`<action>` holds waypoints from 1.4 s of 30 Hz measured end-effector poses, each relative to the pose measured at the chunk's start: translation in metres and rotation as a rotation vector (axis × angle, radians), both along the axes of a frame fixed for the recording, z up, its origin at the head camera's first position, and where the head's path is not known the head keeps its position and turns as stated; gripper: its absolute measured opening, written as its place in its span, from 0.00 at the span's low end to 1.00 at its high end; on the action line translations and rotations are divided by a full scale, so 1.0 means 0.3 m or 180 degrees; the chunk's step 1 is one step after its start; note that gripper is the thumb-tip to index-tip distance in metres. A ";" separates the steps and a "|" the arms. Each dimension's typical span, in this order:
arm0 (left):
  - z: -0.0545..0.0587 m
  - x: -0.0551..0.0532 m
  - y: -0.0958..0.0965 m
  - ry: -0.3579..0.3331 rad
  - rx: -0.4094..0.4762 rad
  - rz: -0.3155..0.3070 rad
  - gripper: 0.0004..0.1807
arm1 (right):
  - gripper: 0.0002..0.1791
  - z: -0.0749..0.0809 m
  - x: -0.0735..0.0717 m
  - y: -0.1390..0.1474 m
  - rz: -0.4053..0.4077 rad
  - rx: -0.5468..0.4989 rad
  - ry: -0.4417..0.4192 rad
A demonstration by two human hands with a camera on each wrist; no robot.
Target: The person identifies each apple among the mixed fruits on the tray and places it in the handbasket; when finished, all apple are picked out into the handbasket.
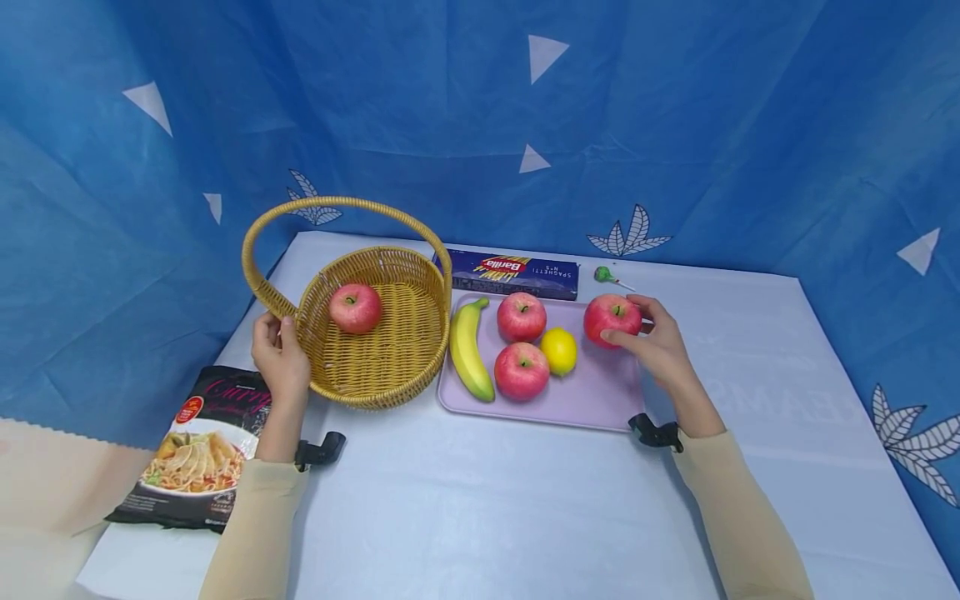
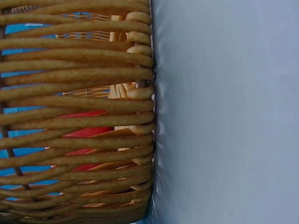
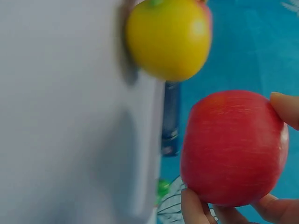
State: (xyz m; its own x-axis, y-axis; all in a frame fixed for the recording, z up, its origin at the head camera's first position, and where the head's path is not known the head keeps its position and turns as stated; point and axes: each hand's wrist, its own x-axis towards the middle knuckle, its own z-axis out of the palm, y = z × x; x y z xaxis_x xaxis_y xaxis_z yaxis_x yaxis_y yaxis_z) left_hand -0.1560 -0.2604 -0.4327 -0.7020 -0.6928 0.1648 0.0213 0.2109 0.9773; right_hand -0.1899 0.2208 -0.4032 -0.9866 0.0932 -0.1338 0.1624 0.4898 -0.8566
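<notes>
My right hand (image 1: 663, 343) holds a red apple (image 1: 611, 319) between thumb and fingers over the right part of the pink tray (image 1: 600, 400). In the right wrist view that apple (image 3: 233, 149) appears lifted off the tray, fingertips on both sides of it. My left hand (image 1: 282, 360) grips the wicker basket (image 1: 382, 350) at the left foot of its tall handle. Inside the basket lies another apple (image 1: 356, 308). The tray carries a banana (image 1: 469, 350), a lemon (image 1: 558, 351) and two more apples, one at the back (image 1: 521, 317) and one in front (image 1: 521, 372).
Behind the tray lies a blue spaghetti box (image 1: 517, 273), with a green lollipop (image 1: 604, 274) to its right. A black noodle packet (image 1: 198, 458) lies at the table's left edge, partly under my left forearm. Blue cloth (image 1: 480, 125) hangs behind the white table (image 1: 480, 508).
</notes>
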 end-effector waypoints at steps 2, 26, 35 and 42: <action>0.000 0.002 0.001 -0.0006 0.0003 0.0013 0.19 | 0.47 0.023 0.016 -0.010 0.0034 -0.0029 0.0091; -0.002 -0.001 -0.002 -0.0017 0.0033 -0.0007 0.20 | 0.43 0.213 0.113 -0.357 0.1251 -0.0923 0.0768; 0.007 0.003 0.002 -0.0033 -0.0009 -0.0004 0.20 | 0.43 0.178 0.079 -0.594 0.1708 -0.0885 0.0834; 0.005 0.003 0.003 -0.0003 -0.0018 0.0019 0.19 | 0.42 0.114 0.048 -0.761 0.1865 -0.0418 0.0896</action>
